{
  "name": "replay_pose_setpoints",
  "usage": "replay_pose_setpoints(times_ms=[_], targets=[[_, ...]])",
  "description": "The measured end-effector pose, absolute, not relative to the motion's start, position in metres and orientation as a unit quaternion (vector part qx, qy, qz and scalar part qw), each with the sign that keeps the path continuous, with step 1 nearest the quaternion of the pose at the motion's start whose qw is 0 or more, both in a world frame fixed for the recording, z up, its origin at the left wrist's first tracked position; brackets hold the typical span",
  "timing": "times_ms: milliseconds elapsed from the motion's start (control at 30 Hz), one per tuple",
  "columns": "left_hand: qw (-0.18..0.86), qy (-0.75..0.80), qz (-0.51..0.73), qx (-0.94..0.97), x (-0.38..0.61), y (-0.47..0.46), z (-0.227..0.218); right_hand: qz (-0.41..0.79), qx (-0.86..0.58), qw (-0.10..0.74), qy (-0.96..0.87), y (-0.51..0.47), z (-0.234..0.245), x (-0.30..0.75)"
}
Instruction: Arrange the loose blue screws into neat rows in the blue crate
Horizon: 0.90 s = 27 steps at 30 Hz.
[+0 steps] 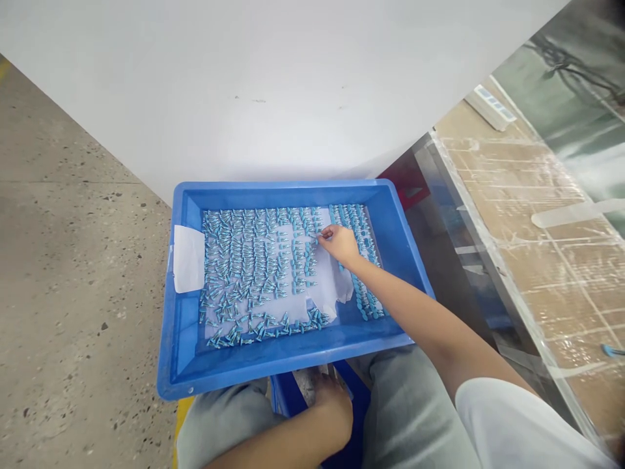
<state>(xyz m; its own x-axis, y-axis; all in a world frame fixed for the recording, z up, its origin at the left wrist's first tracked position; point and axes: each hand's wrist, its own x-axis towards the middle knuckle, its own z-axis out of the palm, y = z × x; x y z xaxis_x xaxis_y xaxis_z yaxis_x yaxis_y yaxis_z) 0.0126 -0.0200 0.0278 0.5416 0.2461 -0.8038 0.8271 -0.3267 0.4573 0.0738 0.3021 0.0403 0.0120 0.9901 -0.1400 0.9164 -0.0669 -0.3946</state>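
A shallow blue plastic tray (273,365) holds many small blue-and-silver parts (244,254), some in rows, others loosely heaped toward the near left. White paper (334,273) lines part of its bottom. My right hand (342,244) is over the tray, thumb and fingertips pinched at the end of a row, apparently on one of these small parts. Below the tray's near side, my left hand (328,391) reaches into a lower blue container (354,384) between my knees. Its fingers are mostly hidden by the tray rim.
A white paper label (189,259) hangs over the tray's left wall. Behind the tray rises a white panel (273,98). On the right stands a table (537,215) covered in brown sheet and clear film, with a white object (491,107) on it. Speckled floor (83,293) lies left.
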Motion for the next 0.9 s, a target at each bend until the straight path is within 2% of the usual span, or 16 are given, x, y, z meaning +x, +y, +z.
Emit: replay_pose_setpoints(times_ms=[333,600,733,900], targets=[[0.442,0.361,-0.327,0.754,0.013,-0.016,0.028,0.198,-0.699,0.088,-0.682,0.304,0.039,0.074],[0.458,0.359,-0.321,0.748,0.011,-0.013,0.031,0.218,-0.677,0.118,-0.693,0.273,0.069,0.095],[0.447,0.337,-0.338,0.756,0.010,-0.010,0.038,0.250,-0.653,0.083,-0.710,0.227,0.073,0.119],[0.442,0.337,-0.332,0.762,0.008,-0.012,0.038,0.257,-0.643,0.048,-0.720,0.203,0.054,0.137]])
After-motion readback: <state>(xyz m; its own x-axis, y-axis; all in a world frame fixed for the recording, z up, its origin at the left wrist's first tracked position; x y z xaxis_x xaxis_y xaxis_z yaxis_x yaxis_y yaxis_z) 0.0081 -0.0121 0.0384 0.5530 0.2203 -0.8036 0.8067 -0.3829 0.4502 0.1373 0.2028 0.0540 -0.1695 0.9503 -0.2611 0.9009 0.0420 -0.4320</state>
